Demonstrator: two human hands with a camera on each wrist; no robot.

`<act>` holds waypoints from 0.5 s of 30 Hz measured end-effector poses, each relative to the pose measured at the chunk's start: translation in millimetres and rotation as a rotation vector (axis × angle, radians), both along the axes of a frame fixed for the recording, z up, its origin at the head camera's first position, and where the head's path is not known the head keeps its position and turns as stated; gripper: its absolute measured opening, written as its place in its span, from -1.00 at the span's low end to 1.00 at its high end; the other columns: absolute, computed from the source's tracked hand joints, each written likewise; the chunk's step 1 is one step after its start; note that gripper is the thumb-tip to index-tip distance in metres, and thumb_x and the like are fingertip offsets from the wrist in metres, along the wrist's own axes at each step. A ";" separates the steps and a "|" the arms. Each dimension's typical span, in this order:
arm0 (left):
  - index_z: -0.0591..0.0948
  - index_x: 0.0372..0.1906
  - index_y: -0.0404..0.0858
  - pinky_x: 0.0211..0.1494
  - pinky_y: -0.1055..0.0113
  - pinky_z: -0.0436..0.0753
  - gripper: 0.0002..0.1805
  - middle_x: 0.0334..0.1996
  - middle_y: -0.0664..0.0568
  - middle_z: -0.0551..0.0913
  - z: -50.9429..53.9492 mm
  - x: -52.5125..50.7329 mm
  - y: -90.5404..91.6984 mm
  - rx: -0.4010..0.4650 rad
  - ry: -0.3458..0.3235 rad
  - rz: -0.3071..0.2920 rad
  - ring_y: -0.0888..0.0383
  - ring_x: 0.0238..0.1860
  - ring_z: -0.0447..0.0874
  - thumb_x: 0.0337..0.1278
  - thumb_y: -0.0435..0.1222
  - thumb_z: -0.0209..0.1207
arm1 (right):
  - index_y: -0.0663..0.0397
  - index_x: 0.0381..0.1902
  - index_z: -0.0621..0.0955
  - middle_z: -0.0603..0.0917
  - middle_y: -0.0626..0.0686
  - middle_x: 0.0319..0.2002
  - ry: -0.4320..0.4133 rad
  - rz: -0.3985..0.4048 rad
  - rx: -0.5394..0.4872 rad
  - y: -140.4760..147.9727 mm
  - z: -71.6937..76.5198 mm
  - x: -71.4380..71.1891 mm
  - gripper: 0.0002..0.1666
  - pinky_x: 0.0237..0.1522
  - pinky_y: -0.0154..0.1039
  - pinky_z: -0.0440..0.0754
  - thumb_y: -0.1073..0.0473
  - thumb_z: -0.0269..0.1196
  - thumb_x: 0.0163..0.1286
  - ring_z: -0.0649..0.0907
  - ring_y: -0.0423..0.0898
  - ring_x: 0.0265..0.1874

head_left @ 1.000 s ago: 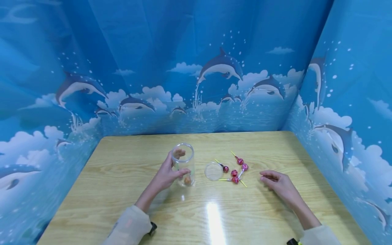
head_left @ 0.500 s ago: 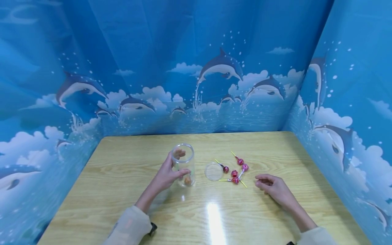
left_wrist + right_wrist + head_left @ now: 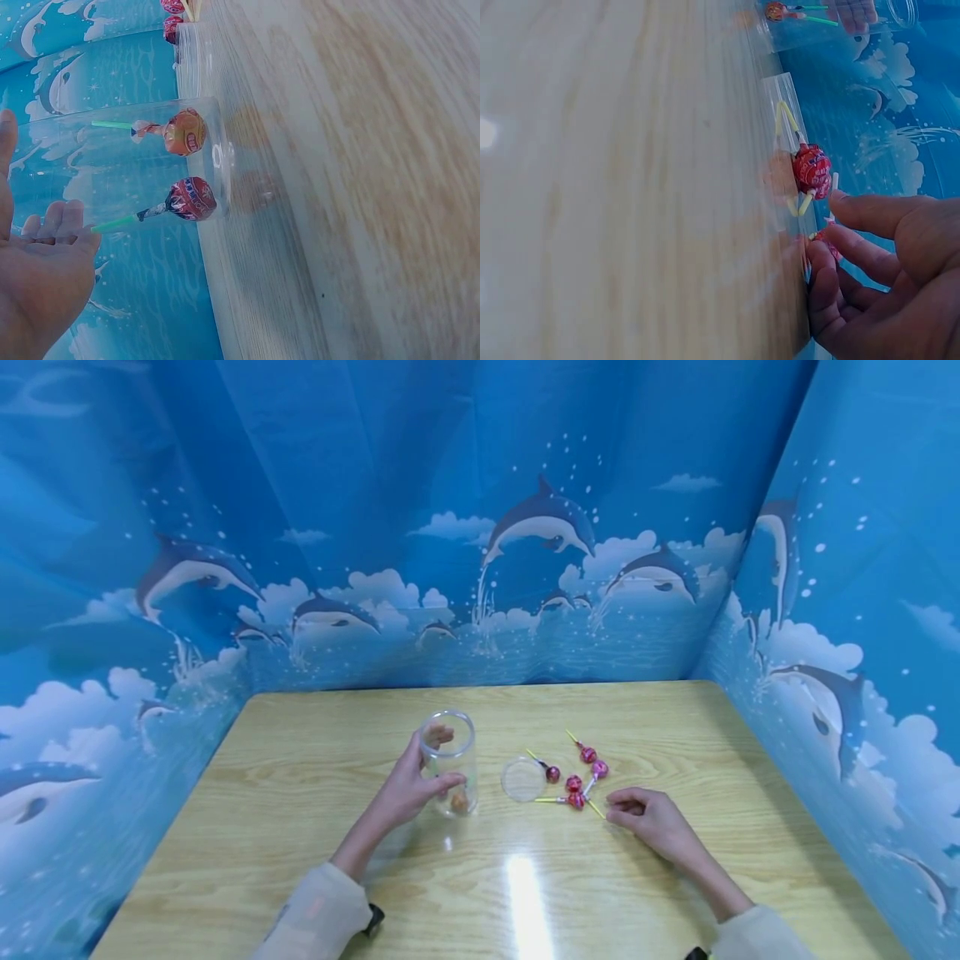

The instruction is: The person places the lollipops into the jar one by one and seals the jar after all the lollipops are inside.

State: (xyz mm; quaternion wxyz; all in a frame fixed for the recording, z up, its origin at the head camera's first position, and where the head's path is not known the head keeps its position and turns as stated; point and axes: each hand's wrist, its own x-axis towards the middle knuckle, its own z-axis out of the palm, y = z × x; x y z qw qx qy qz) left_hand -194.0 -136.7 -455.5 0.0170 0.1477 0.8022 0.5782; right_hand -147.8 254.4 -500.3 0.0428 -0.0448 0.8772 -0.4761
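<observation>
My left hand (image 3: pixel 405 787) grips a clear cylindrical jar (image 3: pixel 471 758) that stands upright and uncovered on the table. Inside it, in the left wrist view, are an orange-wrapped lollipop (image 3: pixel 184 132) and a dark red one (image 3: pixel 192 199), both with green sticks. Several red and pink lollipops (image 3: pixel 576 800) lie loose right of the jar. Beside them my right hand (image 3: pixel 656 825) hovers low with bent fingers, thumb and forefinger apart, close to the end of a yellow stick (image 3: pixel 596 810). The right wrist view shows nothing between its fingertips.
A round clear lid (image 3: pixel 524 779) lies flat between the jar and the loose lollipops. The wooden table (image 3: pixel 322 727) reaches back to a blue dolphin-print curtain (image 3: pixel 360 527), which also hangs along both sides.
My right hand has moved left across the table, up to the loose lollipops. The left hand and the jar have stayed where they were.
</observation>
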 end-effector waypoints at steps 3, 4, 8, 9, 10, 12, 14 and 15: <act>0.22 0.53 -0.16 0.53 -0.27 0.19 -0.08 0.43 -0.19 0.42 -0.2 0.0 -0.4 -0.001 -0.002 -0.001 -0.19 0.48 0.31 0.13 -0.38 0.47 | 0.41 -0.04 0.68 0.77 0.13 -0.22 -0.004 -0.006 0.013 -4.1 0.4 -1.1 -0.63 -0.22 -0.38 0.69 0.33 0.47 0.23 0.70 -0.06 -0.27; 0.22 0.53 -0.16 0.53 -0.28 0.19 -0.08 0.43 -0.19 0.42 -0.3 0.1 -0.5 -0.003 -0.002 -0.001 -0.19 0.48 0.31 0.12 -0.38 0.47 | 0.40 -0.04 0.68 0.76 0.12 -0.23 -0.003 -0.006 0.022 -5.3 1.0 -1.5 -0.64 -0.22 -0.39 0.69 0.33 0.47 0.23 0.70 -0.06 -0.27; 0.22 0.53 -0.16 0.53 -0.28 0.20 -0.08 0.43 -0.18 0.43 -0.1 0.1 -0.5 -0.006 0.001 0.000 -0.19 0.48 0.31 0.13 -0.37 0.47 | 0.40 -0.08 0.69 0.76 0.10 -0.26 0.004 -0.016 0.047 -10.0 2.6 -3.0 -0.62 -0.22 -0.37 0.69 0.33 0.51 0.17 0.71 -0.05 -0.28; 0.22 0.53 -0.16 0.53 -0.28 0.20 -0.08 0.43 -0.18 0.43 0.0 0.1 -0.3 -0.008 0.004 -0.001 -0.19 0.48 0.31 0.13 -0.37 0.47 | 0.40 -0.09 0.69 0.76 0.09 -0.27 0.006 -0.018 0.051 -11.1 3.2 -3.3 -0.62 -0.22 -0.37 0.69 0.32 0.52 0.16 0.71 -0.05 -0.28; 0.22 0.53 -0.16 0.53 -0.28 0.20 -0.08 0.43 -0.18 0.42 0.2 0.2 -0.2 -0.008 0.005 -0.001 -0.19 0.48 0.31 0.13 -0.37 0.47 | 0.40 -0.09 0.69 0.76 0.09 -0.28 0.008 -0.018 0.060 -12.1 3.7 -3.4 -0.61 -0.22 -0.37 0.69 0.32 0.53 0.15 0.70 -0.05 -0.28; 0.22 0.53 -0.16 0.53 -0.28 0.20 -0.08 0.43 -0.19 0.42 0.4 0.3 0.1 -0.006 0.007 -0.002 -0.19 0.48 0.31 0.13 -0.38 0.46 | 0.39 -0.10 0.70 0.74 0.06 -0.29 0.007 -0.023 0.076 -13.8 4.0 -3.8 -0.61 -0.22 -0.37 0.69 0.30 0.54 0.14 0.69 -0.07 -0.30; 0.21 0.53 -0.17 0.53 -0.29 0.20 -0.08 0.44 -0.19 0.42 0.7 0.7 0.3 -0.006 0.005 -0.002 -0.19 0.48 0.31 0.13 -0.38 0.46 | 0.37 -0.12 0.70 0.73 0.03 -0.31 0.005 -0.031 0.099 -15.1 3.8 -4.4 -0.61 -0.24 -0.37 0.67 0.29 0.55 0.12 0.67 -0.10 -0.31; 0.21 0.53 -0.16 0.53 -0.29 0.20 -0.08 0.44 -0.19 0.42 0.7 0.9 0.4 -0.006 0.003 -0.001 -0.20 0.48 0.31 0.13 -0.38 0.46 | 0.36 -0.12 0.70 0.72 0.01 -0.32 0.003 -0.031 0.112 -15.7 3.6 -4.6 -0.61 -0.25 -0.37 0.66 0.28 0.55 0.12 0.66 -0.11 -0.31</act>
